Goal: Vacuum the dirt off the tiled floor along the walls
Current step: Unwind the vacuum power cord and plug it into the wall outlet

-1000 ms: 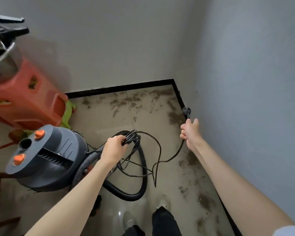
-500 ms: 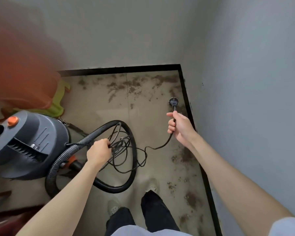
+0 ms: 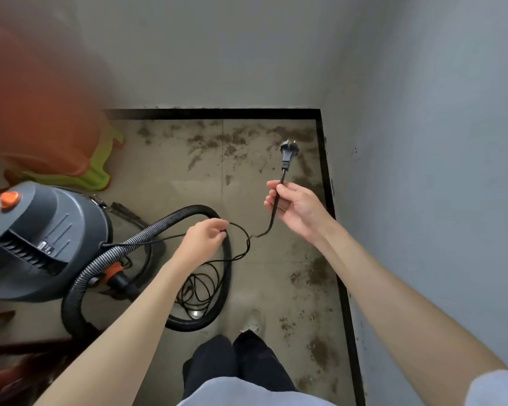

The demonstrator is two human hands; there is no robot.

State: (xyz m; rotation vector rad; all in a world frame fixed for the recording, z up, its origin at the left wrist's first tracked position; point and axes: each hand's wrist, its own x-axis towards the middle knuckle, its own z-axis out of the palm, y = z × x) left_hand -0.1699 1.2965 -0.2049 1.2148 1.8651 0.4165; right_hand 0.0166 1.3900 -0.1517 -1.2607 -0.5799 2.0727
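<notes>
Nothing is getting vacuumed yet, as far as I can judge from here. The dirt (image 3: 276, 136) is lying thick on the tiled floor (image 3: 170, 177), beyond both hands along the far wall and trailing down past the right hand beside the black skirting (image 3: 329, 183). No patch of it is looking cleaned. The person is only sorting out the power cord (image 3: 241, 238), so plugging in, picking up the hose and doing the actual sweep along the walls are all waiting to be done. I am seeing no socket anywhere.

The right hand (image 3: 295, 208) is reaching forward, palm turned up and inward, with thumb and fingers pinching the cord just below the plug (image 3: 289, 152). The plug is standing up beyond the fingertips, prongs pointing away.

The left hand (image 3: 201, 243) is sitting lower and nearer the body, fingers curled and pinching the same cord further along. Between the two hands the cord is sagging in a short kinked stretch. Below the left hand, loose loops of it are lying on the floor inside the curve of the ribbed hose (image 3: 147, 238).

The grey canister vacuum (image 3: 41, 238) is sitting to the left of the left hand, its hose looping round under that forearm. An orange and green plastic object (image 3: 79, 159), blurred, is standing beyond the vacuum.
</notes>
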